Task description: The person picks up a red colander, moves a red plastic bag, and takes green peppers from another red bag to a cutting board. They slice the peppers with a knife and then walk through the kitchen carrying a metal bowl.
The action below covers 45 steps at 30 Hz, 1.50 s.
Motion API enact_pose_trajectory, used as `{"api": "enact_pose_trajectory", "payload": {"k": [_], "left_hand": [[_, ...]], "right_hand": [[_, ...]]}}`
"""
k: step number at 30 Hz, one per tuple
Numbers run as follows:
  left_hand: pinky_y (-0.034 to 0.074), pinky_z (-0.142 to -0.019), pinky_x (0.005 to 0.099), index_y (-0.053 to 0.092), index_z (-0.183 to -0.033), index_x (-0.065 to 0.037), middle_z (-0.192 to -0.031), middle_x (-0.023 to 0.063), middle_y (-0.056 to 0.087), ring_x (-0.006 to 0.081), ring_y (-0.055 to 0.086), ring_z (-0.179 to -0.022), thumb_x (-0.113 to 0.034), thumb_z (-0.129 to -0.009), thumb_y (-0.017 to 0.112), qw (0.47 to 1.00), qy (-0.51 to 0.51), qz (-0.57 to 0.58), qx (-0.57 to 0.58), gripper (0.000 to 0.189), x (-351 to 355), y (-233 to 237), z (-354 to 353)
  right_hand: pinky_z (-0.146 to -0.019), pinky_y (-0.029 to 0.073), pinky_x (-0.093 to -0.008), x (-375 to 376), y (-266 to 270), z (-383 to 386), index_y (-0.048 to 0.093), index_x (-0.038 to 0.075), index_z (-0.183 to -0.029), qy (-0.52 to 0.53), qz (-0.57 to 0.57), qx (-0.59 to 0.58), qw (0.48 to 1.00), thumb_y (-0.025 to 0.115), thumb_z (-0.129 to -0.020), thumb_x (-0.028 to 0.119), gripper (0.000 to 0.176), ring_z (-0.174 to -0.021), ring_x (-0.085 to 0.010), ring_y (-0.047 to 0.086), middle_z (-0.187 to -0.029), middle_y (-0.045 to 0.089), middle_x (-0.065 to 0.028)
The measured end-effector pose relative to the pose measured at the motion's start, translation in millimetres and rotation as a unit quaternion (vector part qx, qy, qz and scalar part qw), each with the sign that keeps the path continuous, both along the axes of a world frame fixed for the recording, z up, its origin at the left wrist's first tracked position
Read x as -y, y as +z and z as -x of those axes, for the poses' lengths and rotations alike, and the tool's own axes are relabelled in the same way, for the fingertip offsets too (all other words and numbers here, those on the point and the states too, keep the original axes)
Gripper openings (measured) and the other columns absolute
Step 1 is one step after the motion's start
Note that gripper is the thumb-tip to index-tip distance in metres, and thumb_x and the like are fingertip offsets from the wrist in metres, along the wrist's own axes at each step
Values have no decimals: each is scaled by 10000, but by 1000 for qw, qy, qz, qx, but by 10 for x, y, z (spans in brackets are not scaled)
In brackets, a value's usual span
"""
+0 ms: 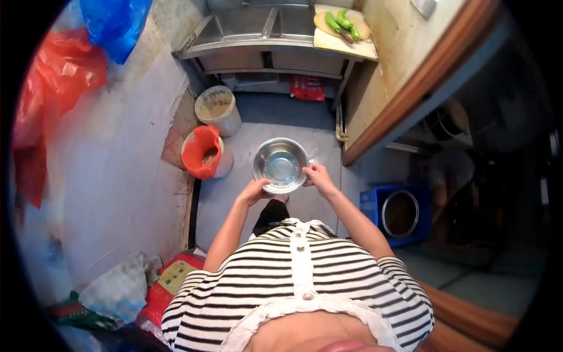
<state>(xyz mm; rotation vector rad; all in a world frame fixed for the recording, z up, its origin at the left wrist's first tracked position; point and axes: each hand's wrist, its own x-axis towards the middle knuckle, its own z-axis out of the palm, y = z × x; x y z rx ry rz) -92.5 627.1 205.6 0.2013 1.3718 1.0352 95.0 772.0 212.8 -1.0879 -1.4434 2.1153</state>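
A round stainless steel bowl (pixel 282 166) is held out level in front of my body, above the floor. Its inside is shiny, and it seems to hold some clear water, though I cannot be sure. My left hand (pixel 255 191) grips the near left rim, fingers partly hidden under the bowl. On the right side of the rim, my right hand (pixel 318 178) is closed with the thumb over the edge. Left of the bowl stands a bucket lined with an orange-red plastic bag (pixel 196 154).
A white bucket (pixel 218 111) stands behind the lined one. Ahead is a metal double sink (pixel 240 26), with green peppers (pixel 343 22) on a board at its right. A red packet (pixel 307 88) lies beneath. Right, beyond a wooden frame (pixel 410 82), sits a blue crate (pixel 368 205).
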Motion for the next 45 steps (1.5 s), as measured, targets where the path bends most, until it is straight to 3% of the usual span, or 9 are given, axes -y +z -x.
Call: {"api": "enact_pose_trajectory", "payload": {"k": [5, 10, 12, 17, 30, 34, 40, 42, 45], "left_hand": [[491, -643, 354, 505, -949, 32, -896, 118, 577, 219, 582, -757, -113, -768, 487, 995, 81, -50, -22, 233, -1131, 147, 1043], [507, -563, 318, 545, -877, 82, -800, 134, 583, 210, 587, -705, -131, -728, 475, 968, 127, -125, -177, 269, -2589, 570, 2192], [499, -524, 307, 421, -1085, 23, -895, 141, 560, 215, 579, -676, -122, -738, 448, 944, 133, -157, -258, 376, -3167, 903, 2513], [388, -788, 396, 252, -1184, 25, -1014, 258, 507, 397, 495, -945, -114, -801, 424, 686, 201, -267, -646, 441, -4575, 1246, 3114], [348, -878, 353, 256, -1215, -44, -1130, 188, 408, 316, 441, -1027, 27, -702, 568, 538, 169, -383, -732, 605, -6605, 1339, 3647], [351, -856, 333, 286, -1150, -10, -1083, 178, 409, 297, 439, -999, 37, -727, 501, 633, 197, -343, -665, 477, -7344, 1043, 3637], [524, -626, 293, 240, -1121, 49, -1066, 229, 408, 274, 527, -892, -34, -724, 446, 955, 75, -246, -151, 455, -8890, 735, 3489], [551, -595, 329, 355, -1091, 85, -1007, 214, 480, 289, 556, -851, -45, -763, 405, 984, 117, -107, -77, 356, -9441, 736, 3333], [554, -599, 365, 175, -1142, 87, -1119, 259, 376, 336, 542, -883, 28, -710, 415, 983, -10, -138, 121, 498, -10355, 232, 3421]], "right_hand": [[-511, 482, -260, -1056, 104, 710, 476, 41, -947, 23, 36, 3, 999, 480, -838, 231, 219, -614, -167, 577, -904, 576, -93], [-487, 468, -247, -2080, 189, 947, 463, 50, -963, -42, 18, 69, 997, 477, -826, 191, 197, -593, -163, 575, -847, 583, -103], [-477, 462, -240, -2391, 130, 939, 463, 49, -962, -86, 18, 53, 995, 479, -824, 186, 195, -584, -163, 573, -834, 584, -108], [-483, 483, -244, -3121, 57, 900, 477, 54, -936, -161, 74, 74, 981, 478, -834, 212, 187, -575, -162, 575, -791, 589, -107], [-486, 430, -206, -5630, 387, 1465, 501, 33, -885, -266, -69, 75, 958, 476, -830, 134, 118, -550, -98, 520, -741, 571, -62], [-526, 406, -200, -6173, 469, 1736, 516, 25, -880, -314, -215, 108, 918, 504, -804, 100, 108, -594, -91, 501, -725, 558, -51], [-584, 425, -250, -6395, 654, 2113, 529, -1, -892, -356, -363, 273, 816, 506, -801, 99, 137, -665, -134, 530, -760, 571, -68], [-625, 432, -296, -6422, 669, 2235, 531, 8, -882, -310, -442, 377, 753, 525, -769, 73, 131, -724, -237, 526, -789, 542, -107], [-788, 379, -362, -6474, 730, 2354, 512, 11, -944, -261, -440, 418, 751, 530, -720, 45, 228, -941, -304, 447, -936, 511, -134]]}}
